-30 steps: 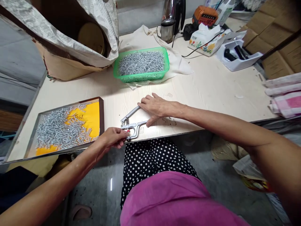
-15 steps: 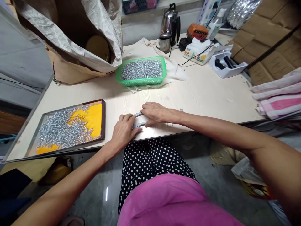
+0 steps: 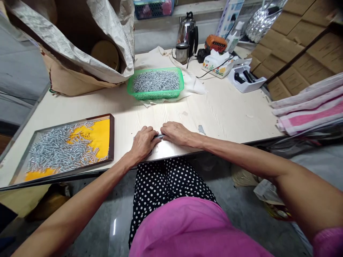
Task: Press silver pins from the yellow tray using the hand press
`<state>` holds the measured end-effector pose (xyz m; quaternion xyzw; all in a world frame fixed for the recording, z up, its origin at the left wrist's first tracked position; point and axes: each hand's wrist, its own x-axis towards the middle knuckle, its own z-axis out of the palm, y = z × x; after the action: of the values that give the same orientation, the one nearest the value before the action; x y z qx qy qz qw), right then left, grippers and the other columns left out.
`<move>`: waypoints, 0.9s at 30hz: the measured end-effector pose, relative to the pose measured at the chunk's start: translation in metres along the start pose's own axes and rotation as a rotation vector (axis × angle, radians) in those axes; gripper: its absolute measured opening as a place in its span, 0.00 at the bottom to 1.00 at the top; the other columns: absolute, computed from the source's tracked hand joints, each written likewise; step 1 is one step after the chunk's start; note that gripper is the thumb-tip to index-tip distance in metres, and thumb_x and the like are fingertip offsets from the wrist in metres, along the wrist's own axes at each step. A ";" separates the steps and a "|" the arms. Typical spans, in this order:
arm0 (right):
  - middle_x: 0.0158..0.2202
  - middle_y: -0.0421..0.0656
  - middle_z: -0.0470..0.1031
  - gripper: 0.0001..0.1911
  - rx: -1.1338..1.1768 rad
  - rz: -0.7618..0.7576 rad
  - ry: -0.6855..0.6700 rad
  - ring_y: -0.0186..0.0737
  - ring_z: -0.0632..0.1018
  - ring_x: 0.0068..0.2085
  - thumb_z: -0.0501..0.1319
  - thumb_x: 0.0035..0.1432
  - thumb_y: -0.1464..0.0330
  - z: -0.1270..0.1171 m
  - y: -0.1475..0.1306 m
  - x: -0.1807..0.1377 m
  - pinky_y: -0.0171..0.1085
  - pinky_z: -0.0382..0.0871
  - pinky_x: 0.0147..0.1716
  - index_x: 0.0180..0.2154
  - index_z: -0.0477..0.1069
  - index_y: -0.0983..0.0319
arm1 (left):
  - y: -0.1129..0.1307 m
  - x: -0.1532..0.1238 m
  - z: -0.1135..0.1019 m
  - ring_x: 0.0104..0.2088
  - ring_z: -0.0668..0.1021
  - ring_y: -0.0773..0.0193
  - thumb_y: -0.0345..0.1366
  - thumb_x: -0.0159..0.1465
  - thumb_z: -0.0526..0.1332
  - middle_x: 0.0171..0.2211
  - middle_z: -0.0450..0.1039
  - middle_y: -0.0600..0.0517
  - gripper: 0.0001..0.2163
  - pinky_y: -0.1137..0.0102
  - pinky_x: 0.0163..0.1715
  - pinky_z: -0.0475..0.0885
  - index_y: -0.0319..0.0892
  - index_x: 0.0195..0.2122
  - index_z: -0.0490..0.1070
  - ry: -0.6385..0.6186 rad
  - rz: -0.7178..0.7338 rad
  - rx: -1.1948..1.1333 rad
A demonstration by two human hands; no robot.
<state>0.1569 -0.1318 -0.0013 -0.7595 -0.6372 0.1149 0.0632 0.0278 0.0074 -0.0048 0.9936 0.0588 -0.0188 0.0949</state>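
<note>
Near the front edge of the table, my left hand (image 3: 144,142) and my right hand (image 3: 174,133) are close together with fingers curled. Between them stretches a thin dark grey strip-like thing (image 3: 160,136), pinched at both ends; its kind is not clear, and the fingers hide most of it. Something clear or greyish lies under the left palm, too covered to name. To the left, a shallow dark-edged tray (image 3: 111,137) with a yellow lining holds many small silver screw-like pieces (image 3: 59,148). A green basket (image 3: 158,95) farther back is full of similar silver pieces.
A large open sack (image 3: 80,84) stands at the back left. Along the back are a kettle (image 3: 187,30), a metal mug (image 3: 182,54), a tissue box (image 3: 216,66) and a white tray (image 3: 249,85). A small grey scrap (image 3: 201,129) lies right of my hands.
The grey thing between my hands appeared as a wider loop before and is now a thin strip. My hands have come closer together, and the whole view has shifted slightly.
</note>
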 end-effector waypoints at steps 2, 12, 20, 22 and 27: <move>0.43 0.51 0.75 0.09 -0.024 0.008 0.011 0.44 0.72 0.45 0.59 0.67 0.68 0.001 0.002 0.001 0.39 0.63 0.44 0.43 0.74 0.67 | 0.001 0.000 0.000 0.45 0.72 0.54 0.41 0.69 0.58 0.40 0.74 0.46 0.11 0.63 0.43 0.70 0.41 0.44 0.76 0.000 -0.005 0.030; 0.50 0.53 0.74 0.18 0.008 0.016 0.019 0.47 0.74 0.48 0.58 0.68 0.64 -0.012 0.035 0.030 0.39 0.63 0.45 0.55 0.71 0.66 | 0.043 -0.033 0.049 0.67 0.63 0.44 0.41 0.71 0.55 0.65 0.63 0.36 0.22 0.49 0.63 0.62 0.37 0.64 0.61 0.283 0.055 0.016; 0.47 0.50 0.75 0.10 -0.173 0.071 0.094 0.47 0.71 0.48 0.58 0.67 0.69 -0.010 0.027 0.063 0.41 0.58 0.43 0.46 0.76 0.63 | 0.050 -0.038 0.052 0.66 0.66 0.46 0.46 0.71 0.54 0.59 0.71 0.40 0.19 0.45 0.66 0.58 0.41 0.58 0.66 0.279 0.062 -0.189; 0.47 0.51 0.74 0.12 -0.202 0.044 0.088 0.47 0.70 0.47 0.57 0.67 0.70 -0.012 0.013 0.065 0.41 0.57 0.41 0.48 0.76 0.63 | 0.049 -0.038 0.051 0.66 0.65 0.45 0.46 0.71 0.55 0.60 0.70 0.39 0.20 0.44 0.66 0.57 0.41 0.58 0.66 0.277 0.077 -0.226; 0.47 0.48 0.73 0.08 -0.203 -0.408 0.039 0.47 0.66 0.47 0.62 0.66 0.66 -0.006 -0.046 0.066 0.40 0.55 0.36 0.43 0.79 0.56 | 0.048 -0.041 0.056 0.61 0.71 0.42 0.45 0.69 0.59 0.58 0.71 0.35 0.22 0.47 0.61 0.66 0.37 0.59 0.67 0.238 0.063 -0.273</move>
<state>0.1256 -0.0587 0.0097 -0.6196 -0.7844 0.0204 0.0205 -0.0081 -0.0545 -0.0485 0.9680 0.0406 0.1100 0.2219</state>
